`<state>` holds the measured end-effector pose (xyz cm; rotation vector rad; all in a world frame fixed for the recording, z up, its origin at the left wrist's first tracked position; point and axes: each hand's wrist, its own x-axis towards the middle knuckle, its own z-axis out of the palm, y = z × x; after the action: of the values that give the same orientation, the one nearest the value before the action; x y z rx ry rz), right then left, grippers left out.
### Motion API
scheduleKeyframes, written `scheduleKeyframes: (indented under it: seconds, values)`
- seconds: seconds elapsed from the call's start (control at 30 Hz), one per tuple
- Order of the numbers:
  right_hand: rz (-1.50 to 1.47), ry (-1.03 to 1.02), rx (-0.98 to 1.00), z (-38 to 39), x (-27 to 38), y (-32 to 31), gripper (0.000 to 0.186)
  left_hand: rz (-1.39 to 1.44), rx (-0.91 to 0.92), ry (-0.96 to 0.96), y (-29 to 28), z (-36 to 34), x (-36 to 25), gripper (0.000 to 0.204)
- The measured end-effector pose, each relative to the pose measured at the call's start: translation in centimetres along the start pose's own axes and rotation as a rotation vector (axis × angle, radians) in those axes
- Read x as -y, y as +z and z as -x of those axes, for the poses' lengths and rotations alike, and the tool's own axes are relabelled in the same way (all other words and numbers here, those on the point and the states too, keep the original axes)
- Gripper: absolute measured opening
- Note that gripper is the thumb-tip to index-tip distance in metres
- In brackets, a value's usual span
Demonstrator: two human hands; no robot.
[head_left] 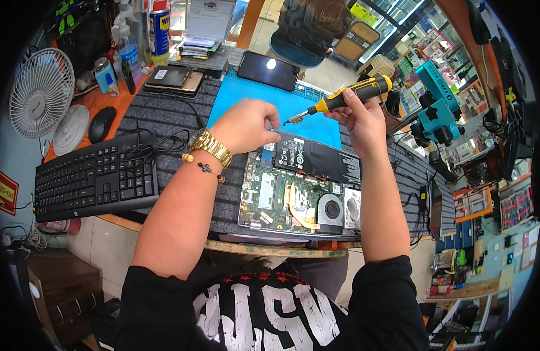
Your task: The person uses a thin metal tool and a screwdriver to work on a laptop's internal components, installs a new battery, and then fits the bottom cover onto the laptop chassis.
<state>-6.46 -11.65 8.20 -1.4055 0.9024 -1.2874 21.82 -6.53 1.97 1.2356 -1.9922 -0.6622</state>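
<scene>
My right hand (pixel 363 120) grips a yellow-and-black screwdriver (pixel 372 88), its shaft slanting down to the left. Small metal pieces, perhaps screws, cling around the screwdriver's tip (pixel 294 119). My left hand (pixel 252 124) is closed in a pinch over the far left edge of an opened laptop (pixel 242 217); whatever its fingertips hold is too small to make out. Inside the laptop lie a black battery (pixel 311 157) along the far side, a green circuit board (pixel 255 190), a copper heat pipe (pixel 294 205) and a round fan (pixel 331 209).
A blue mat (pixel 226 108) lies beyond the laptop, with a black phone (pixel 267 71) on its far edge. At left are a keyboard (pixel 94 175), mouse (pixel 102 124) and white fan (pixel 42 93). A teal microscope (pixel 437 96) stands right. A person (pixel 314 26) sits beyond the table.
</scene>
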Motion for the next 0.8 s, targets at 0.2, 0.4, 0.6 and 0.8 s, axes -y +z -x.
scheduleKeyframes:
  seconds: [0.2,0.4,0.6,0.8]
  values:
    - [-0.013,-0.023,0.018,0.3,0.7,1.0,0.032,0.04,-0.121,0.067,0.1,-0.3,-0.1,0.024]
    - [0.011,-0.013,0.028,0.2,0.9,0.9,0.03,0.053,-0.17,0.088,0.1,-0.4,-0.3,0.018]
    - [0.023,-0.058,0.038,0.1,0.8,1.2,0.031,0.009,-0.196,0.136,0.0,-0.3,-0.3,0.014]
    - [0.065,-0.076,0.03,0.3,1.2,1.8,0.034,0.002,-0.186,0.105,-0.1,-0.4,0.0,0.021]
